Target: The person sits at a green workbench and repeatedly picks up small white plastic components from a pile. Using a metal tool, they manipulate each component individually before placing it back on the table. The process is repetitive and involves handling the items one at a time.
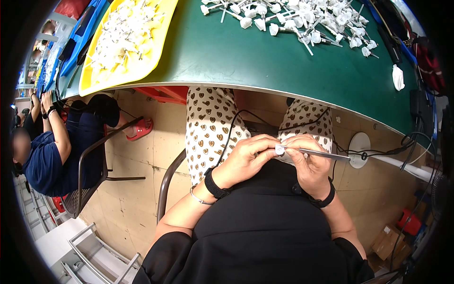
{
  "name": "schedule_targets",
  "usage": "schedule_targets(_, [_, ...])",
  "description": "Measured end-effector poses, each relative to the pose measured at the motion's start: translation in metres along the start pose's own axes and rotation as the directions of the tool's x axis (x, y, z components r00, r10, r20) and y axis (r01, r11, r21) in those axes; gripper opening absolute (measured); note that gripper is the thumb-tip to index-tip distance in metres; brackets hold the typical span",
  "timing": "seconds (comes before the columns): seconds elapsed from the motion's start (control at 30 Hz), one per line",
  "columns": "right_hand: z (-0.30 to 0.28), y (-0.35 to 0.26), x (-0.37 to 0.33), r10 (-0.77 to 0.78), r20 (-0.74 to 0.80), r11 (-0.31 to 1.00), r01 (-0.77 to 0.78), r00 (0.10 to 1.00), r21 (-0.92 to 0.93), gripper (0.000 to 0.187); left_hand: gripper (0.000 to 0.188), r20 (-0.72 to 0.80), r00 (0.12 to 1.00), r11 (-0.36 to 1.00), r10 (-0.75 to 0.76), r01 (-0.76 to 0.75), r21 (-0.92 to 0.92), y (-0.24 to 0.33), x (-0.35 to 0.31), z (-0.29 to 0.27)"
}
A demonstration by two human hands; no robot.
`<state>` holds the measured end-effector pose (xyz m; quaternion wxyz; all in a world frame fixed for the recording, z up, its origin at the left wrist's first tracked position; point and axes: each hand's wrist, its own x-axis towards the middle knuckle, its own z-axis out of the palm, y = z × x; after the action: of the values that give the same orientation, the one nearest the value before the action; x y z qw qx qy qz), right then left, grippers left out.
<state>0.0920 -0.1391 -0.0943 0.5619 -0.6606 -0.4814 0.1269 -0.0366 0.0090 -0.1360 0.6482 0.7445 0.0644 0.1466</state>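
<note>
Item: seated hand assembly, viewed from the head camera. Landmark for all positions: the long green-topped work table.

Nearest, below the table's front edge and over the lap: the left hand, fingers curled closed, with thumb and fingertips meeting at a small white plastic cap fitted on a thin grey metal rod. A black wristband and a thin metal bangle sit on that wrist.

Just beside it, touching at the fingertips: the right hand, also closed, pinching the rod close behind the white cap. The rod's free end projects to the person's right, level with the table's underside. A black band circles this wrist too.

Step in hand, as judged: the cap is being seated or pressed onto the rod end, both hands working at the joint. The next move calls for a firm, straight push along the rod's axis with the grip kept close to the cap, so the thin rod does not bend.

Under the table: legs in cream cloth with dark heart print, black cables running across them.

On the table's far centre: a loose heap of white-capped rods.

On the table's left end: a yellow plastic tray holding more such white parts.

Left of the table: another person, seated in dark blue.
</note>
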Motion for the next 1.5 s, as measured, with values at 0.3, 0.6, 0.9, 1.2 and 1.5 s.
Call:
schedule_targets(0.3, [-0.001, -0.002, -0.008, 0.24, 0.002, 0.931, -0.231, 0.971, 0.282, 0.009, 0.017, 0.004, 0.999, 0.997, -0.039, 0.039, -0.067, 0.004, 0.0, 0.001])
schedule_targets(0.6, [0.001, -0.001, -0.009, 0.247, -0.021, 0.939, -0.234, 0.969, 0.252, 0.01, 0.016, -0.026, 1.0, 0.999, -0.016, 0.015, -0.039, 0.002, 0.001, 0.001])
schedule_targets(0.9, [0.002, 0.0, -0.008, 0.209, -0.027, 0.961, -0.2, 0.978, 0.192, 0.008, 0.017, -0.037, 0.999, 0.999, -0.021, 0.02, -0.04, 0.001, 0.001, 0.002])
schedule_targets(1.2, [-0.001, -0.003, 0.005, 0.025, 0.052, 0.998, -0.022, 0.998, -0.057, 0.005, 0.016, -0.018, 1.0, 1.0, 0.024, -0.024, 0.01, -0.002, -0.001, 0.002])
schedule_targets(1.5, [-0.001, -0.01, -0.007, 0.371, 0.013, 0.898, -0.362, 0.929, 0.249, 0.01, 0.015, -0.011, 1.0, 0.999, 0.02, -0.019, 0.025, 0.001, 0.0, 0.0])
